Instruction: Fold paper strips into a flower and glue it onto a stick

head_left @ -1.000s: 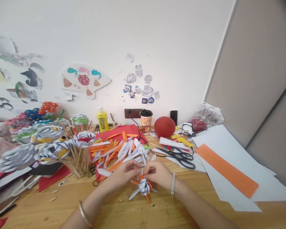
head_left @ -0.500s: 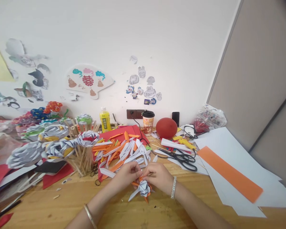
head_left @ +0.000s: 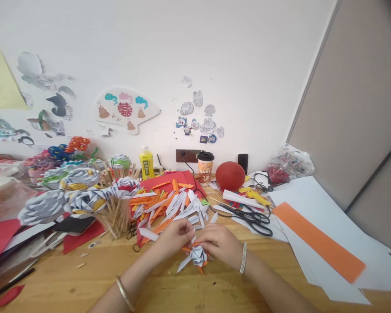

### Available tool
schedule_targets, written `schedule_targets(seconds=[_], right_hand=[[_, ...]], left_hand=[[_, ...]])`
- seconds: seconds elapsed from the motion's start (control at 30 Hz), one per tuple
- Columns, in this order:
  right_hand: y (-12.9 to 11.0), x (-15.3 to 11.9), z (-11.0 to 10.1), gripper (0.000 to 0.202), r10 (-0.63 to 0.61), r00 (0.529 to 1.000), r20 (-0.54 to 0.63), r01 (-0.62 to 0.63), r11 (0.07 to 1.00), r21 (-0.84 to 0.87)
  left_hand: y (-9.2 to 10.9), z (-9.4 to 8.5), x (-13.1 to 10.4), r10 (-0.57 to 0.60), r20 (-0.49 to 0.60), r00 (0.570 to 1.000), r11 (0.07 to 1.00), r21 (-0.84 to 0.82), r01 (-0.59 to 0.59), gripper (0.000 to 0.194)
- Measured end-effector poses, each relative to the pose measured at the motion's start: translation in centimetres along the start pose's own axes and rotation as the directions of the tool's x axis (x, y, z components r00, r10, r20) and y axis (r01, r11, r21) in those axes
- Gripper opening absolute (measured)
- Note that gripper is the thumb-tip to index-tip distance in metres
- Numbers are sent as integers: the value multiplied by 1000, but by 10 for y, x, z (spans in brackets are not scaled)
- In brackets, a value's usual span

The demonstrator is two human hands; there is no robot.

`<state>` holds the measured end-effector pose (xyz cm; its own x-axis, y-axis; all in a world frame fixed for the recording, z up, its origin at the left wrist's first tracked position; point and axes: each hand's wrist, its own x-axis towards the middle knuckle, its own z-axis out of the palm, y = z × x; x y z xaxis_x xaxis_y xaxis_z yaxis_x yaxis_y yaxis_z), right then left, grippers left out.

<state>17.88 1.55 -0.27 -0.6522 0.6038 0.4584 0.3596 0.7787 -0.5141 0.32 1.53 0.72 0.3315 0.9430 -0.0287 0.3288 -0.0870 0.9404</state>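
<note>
A small folded-paper flower [head_left: 198, 256], white in the middle with orange and white pointed pieces sticking out, sits just above the wooden table between my hands. My left hand [head_left: 174, 238] pinches at its far edge, where a bit of white paper shows by the fingertips. Closed on an orange piece of the same flower is my right hand [head_left: 222, 244]. Fingers partly cover the far side of the flower. Beyond the hands lies a pile of folded white and orange paper pieces [head_left: 182, 206].
Black scissors [head_left: 260, 224] and a yellow glue gun [head_left: 259, 198] lie right of the pile. Behind stand a yellow bottle [head_left: 147, 163], a lidded cup [head_left: 205, 169] and a red balloon [head_left: 230, 175]. Paper flowers on sticks [head_left: 87, 200] crowd the left; an orange strip [head_left: 319, 241] lies on white sheets.
The view has shifted slightly, so everything sits a little further right. White paper now shows at my left fingertips, where orange showed before. Both hands stay at the flower.
</note>
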Motion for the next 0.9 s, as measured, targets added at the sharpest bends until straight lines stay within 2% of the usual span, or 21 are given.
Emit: schedule_targets(seconds=[0.13, 0.3, 0.53, 0.7, 0.9], right_hand=[[-4, -1, -6, 26, -98, 994, 57, 99, 995, -11], [-11, -2, -7, 26, 13, 998, 68, -14, 1000, 6], [-13, -2, -5, 28, -32, 997, 77, 35, 998, -43], [-16, -1, -6, 32, 53, 998, 36, -51, 998, -37], [-14, -2, -6, 37, 11, 996, 87, -2, 995, -101]], left_hand=[[-3, -1, 1, 33, -9, 999, 998, 49, -33, 20], [-8, -2, 3, 56, -20, 998, 997, 55, -54, 19], [-11, -1, 5, 64, -44, 997, 992, 107, -59, 17], [-10, 0, 5, 97, -45, 994, 989, 113, -91, 17], [-9, 0, 4, 94, -87, 992, 982, 170, -78, 15]])
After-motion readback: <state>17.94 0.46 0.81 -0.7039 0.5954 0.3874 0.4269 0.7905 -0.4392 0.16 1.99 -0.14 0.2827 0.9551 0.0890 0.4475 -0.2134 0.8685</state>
